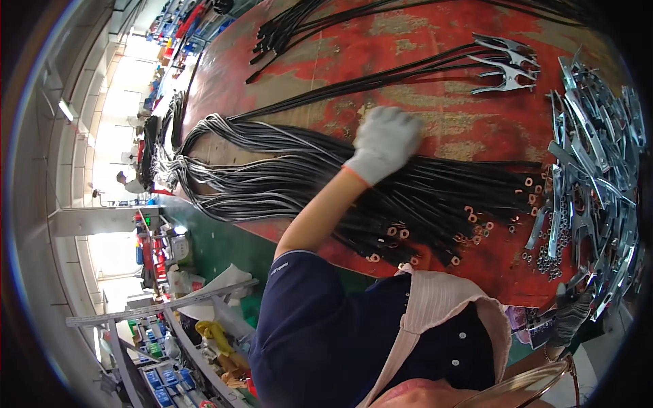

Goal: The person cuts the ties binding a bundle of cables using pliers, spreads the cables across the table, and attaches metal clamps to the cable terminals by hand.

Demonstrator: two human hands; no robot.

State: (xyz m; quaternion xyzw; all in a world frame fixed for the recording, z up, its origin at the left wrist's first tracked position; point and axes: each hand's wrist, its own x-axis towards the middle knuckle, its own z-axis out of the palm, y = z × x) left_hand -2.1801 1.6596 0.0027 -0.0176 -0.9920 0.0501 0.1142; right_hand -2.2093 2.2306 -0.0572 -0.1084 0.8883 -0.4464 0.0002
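Observation:
Over the far side of a thick bundle of black cables [272, 139], my left hand [386, 139], in a pale grey work glove, is closed with its fingers curled under. Whatever lies inside its fingers is hidden. Copper ring terminals [472, 217] tip many of the cable ends at the bundle's right. My right hand [573, 314], in a darker grey glove, is low on the right by the table edge, next to a heap of silvery metal clamp parts [588, 146]; its fingers are not clear. Metal spring clamps [505, 78] are on the ends of several black cables further back.
The worn red table [422, 88] fills the middle. Small metal nuts or rings [549, 262] lie beside the heap. More black cables [279, 37] lie along the far edge. A metal rack [160, 313] with blue boxes stands lower left; a person [129, 182] is far off at left.

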